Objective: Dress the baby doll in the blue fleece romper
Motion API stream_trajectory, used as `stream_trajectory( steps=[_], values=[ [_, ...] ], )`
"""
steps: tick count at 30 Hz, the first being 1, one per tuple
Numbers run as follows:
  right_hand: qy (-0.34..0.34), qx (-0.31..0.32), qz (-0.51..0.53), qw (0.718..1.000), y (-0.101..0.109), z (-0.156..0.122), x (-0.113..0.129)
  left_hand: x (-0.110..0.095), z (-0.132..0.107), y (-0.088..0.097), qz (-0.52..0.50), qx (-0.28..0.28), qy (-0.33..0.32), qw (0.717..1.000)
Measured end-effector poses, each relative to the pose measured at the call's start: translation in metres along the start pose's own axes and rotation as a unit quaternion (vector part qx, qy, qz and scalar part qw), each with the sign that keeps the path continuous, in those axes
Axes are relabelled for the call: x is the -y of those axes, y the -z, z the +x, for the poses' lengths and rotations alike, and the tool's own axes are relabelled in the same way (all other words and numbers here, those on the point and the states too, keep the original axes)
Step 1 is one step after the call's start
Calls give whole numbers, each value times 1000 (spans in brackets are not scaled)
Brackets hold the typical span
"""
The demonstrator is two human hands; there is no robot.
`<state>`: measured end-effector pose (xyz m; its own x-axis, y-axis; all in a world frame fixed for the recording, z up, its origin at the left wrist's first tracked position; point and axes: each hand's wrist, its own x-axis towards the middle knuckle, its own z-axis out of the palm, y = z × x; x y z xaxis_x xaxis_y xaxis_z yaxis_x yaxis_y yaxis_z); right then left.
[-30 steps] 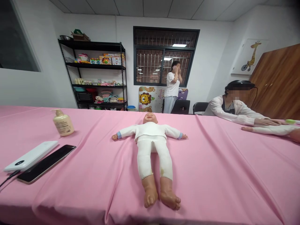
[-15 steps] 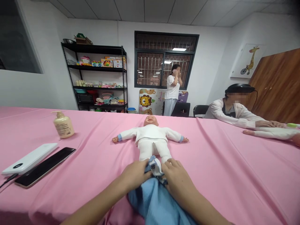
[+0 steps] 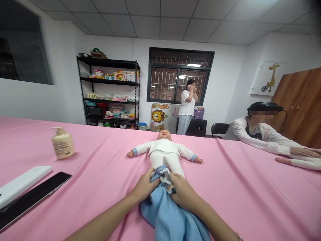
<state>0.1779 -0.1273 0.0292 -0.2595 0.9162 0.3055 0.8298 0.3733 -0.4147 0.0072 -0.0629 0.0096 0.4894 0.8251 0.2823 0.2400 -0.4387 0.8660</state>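
A baby doll in a white long-sleeved suit lies on its back on a pink-sheeted table, arms spread. My left hand and my right hand hold a light blue towel from either side, just below the doll's thighs. A patterned blue-and-white part of the cloth bunches up between my hands, against the doll's legs. The cloth and my hands hide the doll's lower legs and feet.
A pump bottle of lotion, a white power bank and a black phone lie to the left. At right, a seated person rests a hand on another doll's arm. A standing person and a loaded shelf are behind.
My hands and the blue towel have come in from the bottom and now cover the doll's lower legs and feet. The view has tilted upward, and my hands have drawn closer together on the cloth.
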Motion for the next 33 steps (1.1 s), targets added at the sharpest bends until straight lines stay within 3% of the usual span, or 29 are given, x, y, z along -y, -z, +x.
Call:
stream_trajectory(
  steps=[3,6,9,15,19,23,26,29,31,33],
  values=[
    [3,-1,58,998,-1,-8,-1,3,-1,-2,-105,20,75,991],
    [3,5,116,993,2,-14,-2,-2,-2,-1,-211,92,101,968],
    [-4,6,193,981,7,-14,-3,-9,-5,4,-292,130,131,938],
    [-24,-14,402,915,18,-10,0,-27,-9,15,-406,147,142,891],
    [-94,-63,459,881,20,-8,2,-42,-12,17,-478,145,105,860],
    [-188,-87,560,802,17,-9,4,-48,-16,17,-522,117,92,840],
    [-258,-82,652,708,14,-9,6,-50,-20,18,-527,121,91,836],
    [-304,-33,720,623,11,-8,7,-56,-24,17,-518,137,83,840],
    [-298,1,740,604,9,-7,8,-60,-25,15,-514,151,88,840],
    [-279,20,746,604,7,-6,8,-62,-26,14,-516,168,95,835]
  ],
)
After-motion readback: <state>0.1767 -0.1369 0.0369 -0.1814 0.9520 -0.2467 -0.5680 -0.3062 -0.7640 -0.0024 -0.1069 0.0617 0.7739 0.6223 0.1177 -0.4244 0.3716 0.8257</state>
